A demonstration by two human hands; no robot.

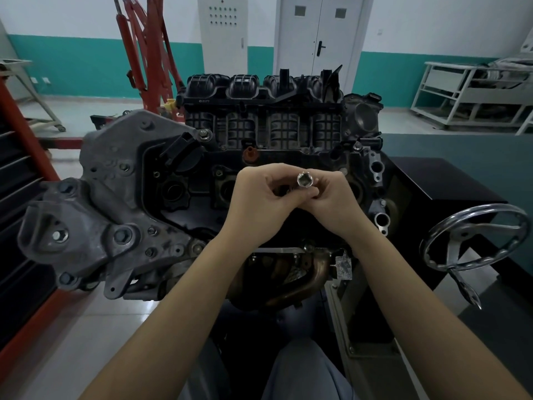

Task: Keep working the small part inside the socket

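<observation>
Chrome socket [305, 179] pinched between curled fingers [313, 194] of both hands.

Both forearms bare, extended from near edge toward far centre, converging. Left hand [259, 197] knuckles up, fingers curled inward, thumb tucked toward right. Right hand [328, 197] just beside it, touching at fingertips, fingers curled and pinching. Wrists level, slightly bent inward.

A shiny silver socket [305, 179] sat between the fingers [284, 180]; beyond them, a black grid-ribbed manifold [264, 111]; left, a red hoist [147, 44].
</observation>
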